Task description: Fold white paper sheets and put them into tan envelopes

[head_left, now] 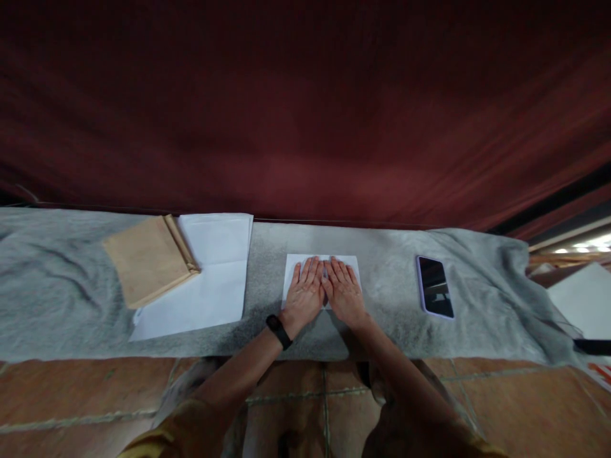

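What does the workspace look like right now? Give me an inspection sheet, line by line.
Surface: grey cloth spread over the work surface, rumpled at both ends.
Job's things: small white sheet lying flat on the cloth, mostly covered by the hands.
Clutter: white paper stack to the left with tan envelopes lying on it; dark phone to the right, screen up.
Hands: left hand and right hand pressed flat, side by side, on the small white sheet; no grip closed on anything; black wristband on the left wrist.
Cables: nothing seen.
Surroundings: dark red curtain behind; tiled floor below.
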Demonstrator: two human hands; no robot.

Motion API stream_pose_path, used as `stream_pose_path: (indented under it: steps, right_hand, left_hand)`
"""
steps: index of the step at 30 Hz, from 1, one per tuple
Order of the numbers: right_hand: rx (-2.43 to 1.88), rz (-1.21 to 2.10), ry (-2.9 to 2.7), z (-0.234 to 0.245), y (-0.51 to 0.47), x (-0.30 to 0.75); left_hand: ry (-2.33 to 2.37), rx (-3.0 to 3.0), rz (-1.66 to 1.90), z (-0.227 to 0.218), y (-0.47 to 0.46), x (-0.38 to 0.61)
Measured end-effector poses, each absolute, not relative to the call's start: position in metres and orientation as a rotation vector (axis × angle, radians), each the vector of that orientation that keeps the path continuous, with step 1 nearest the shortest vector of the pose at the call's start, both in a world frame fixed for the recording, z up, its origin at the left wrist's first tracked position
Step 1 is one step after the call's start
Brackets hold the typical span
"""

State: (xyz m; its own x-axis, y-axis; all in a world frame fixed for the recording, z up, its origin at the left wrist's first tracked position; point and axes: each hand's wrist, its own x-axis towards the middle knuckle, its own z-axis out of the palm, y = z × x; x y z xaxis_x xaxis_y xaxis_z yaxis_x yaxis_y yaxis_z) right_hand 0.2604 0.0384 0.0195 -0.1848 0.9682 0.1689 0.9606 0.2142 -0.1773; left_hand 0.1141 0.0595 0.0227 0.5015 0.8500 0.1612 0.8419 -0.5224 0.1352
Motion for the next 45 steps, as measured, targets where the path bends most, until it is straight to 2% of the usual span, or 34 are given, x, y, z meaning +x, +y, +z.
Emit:
stream_pose_path:
  steps: [23, 34, 39, 45]
  right_hand:
    - [-1.953, -0.165, -2.124, 0.008, 0.033, 0.283]
    - [-2.011, -0.249, -1.977, 0.002, 0.035, 0.294]
    - [-1.987, -0.202, -1.989, 0.009, 0.040, 0.284]
    - [-1.830, -0.074, -2.162, 0.016, 0.045, 0.260]
  left_hand:
    - [1.476, 2.664, 0.362, 0.024, 0.058, 0.109]
    - [1.723, 2.597, 0.289, 0.026, 0.071, 0.089]
    - [1.789, 2.584, 0.359, 0.027, 0.073, 0.092]
    - [1.564, 2.684, 0.369, 0.026, 0.071, 0.108]
